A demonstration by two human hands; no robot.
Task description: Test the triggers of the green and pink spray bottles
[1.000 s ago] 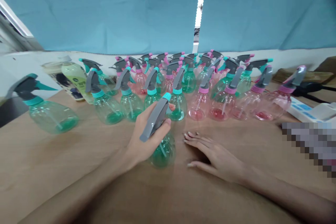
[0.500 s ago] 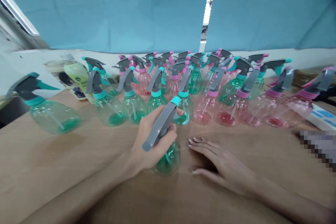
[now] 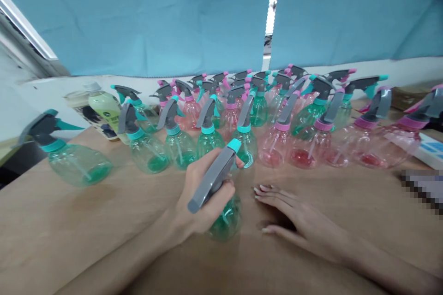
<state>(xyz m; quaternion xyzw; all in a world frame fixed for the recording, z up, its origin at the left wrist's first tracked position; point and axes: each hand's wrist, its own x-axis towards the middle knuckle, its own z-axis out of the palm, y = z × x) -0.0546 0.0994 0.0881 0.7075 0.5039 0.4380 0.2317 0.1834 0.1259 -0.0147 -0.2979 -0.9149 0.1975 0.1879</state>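
My left hand [image 3: 204, 193] is wrapped round the neck of a green spray bottle [image 3: 226, 221] with a grey trigger head and a turquoise nozzle tip. Its fingers hide the collar and most of the trigger. The bottle's base is at the table, in front of a row of similar bottles. Beside it on the right, my right hand [image 3: 294, 214] rests on the table with fingers stretched out and holds nothing. Just behind the held bottle stand a green spray bottle [image 3: 247, 145] and a pink spray bottle [image 3: 273, 147].
Several more green and pink spray bottles crowd the back of the wooden table [image 3: 138, 221]. One green spray bottle [image 3: 79, 163] stands apart at the left. Behind it are a pale green bottle [image 3: 105, 108] and a patterned cup [image 3: 83, 110]. A pixelated flat object [image 3: 425, 186] lies at the right edge.
The view has shifted slightly, so the table and bottles sit a little lower. My left hand keeps its grip on the spray bottle; my right hand stays flat beside it.
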